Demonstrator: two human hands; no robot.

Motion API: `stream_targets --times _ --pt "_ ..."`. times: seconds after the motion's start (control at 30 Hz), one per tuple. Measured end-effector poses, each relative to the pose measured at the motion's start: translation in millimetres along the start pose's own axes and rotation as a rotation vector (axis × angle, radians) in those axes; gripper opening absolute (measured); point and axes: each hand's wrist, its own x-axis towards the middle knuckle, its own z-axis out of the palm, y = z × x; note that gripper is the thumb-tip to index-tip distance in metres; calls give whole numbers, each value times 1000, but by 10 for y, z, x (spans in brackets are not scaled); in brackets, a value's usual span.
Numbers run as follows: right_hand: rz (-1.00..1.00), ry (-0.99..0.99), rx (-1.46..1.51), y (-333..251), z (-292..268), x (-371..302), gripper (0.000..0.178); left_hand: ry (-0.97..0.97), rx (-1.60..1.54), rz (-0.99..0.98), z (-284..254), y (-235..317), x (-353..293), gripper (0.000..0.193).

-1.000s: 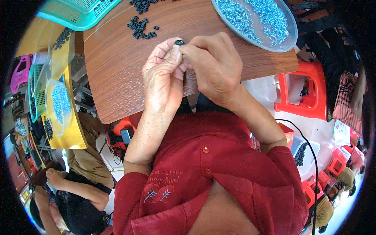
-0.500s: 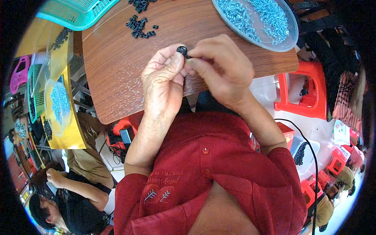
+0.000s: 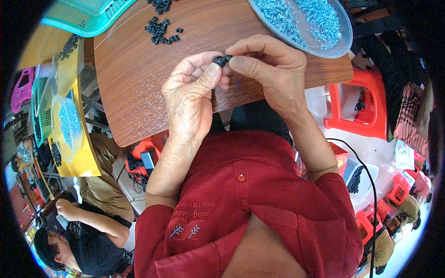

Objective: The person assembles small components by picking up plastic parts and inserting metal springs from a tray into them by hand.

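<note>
Head | small black part [image 3: 221,60] — pinched between left hand [image 3: 192,95] and right hand [image 3: 271,69]

Red buttoned short-sleeved shirt [image 3: 259,204], perhaps chest embroidery

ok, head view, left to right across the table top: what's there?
Teal plastic mesh basket → heap of small black plastic parts → small black part pinched by left hand and right hand → clear round tray of pale blue pieces.

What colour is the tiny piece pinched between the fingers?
Black. The small piece shows best in the head view, pinched by both hands.
</note>
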Motion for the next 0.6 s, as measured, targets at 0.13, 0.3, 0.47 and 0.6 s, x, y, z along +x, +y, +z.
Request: stream_targets --times 0.13,0.3,0.47,0.6 --pt "-8 -16 -39 -14 -18 4 11 13 48 26 9 8 -9 22" --pt "-96 -40 -172 -7 -72 34 11 -13 65 -37 3 21 -4 21" --pt "-218 -81 -387 1 -120 68 12 8 147 -42 28 51 1 21" --pt "-169 -71 -306 -15 -98 58 11 5 190 -22 31 34 24 20"
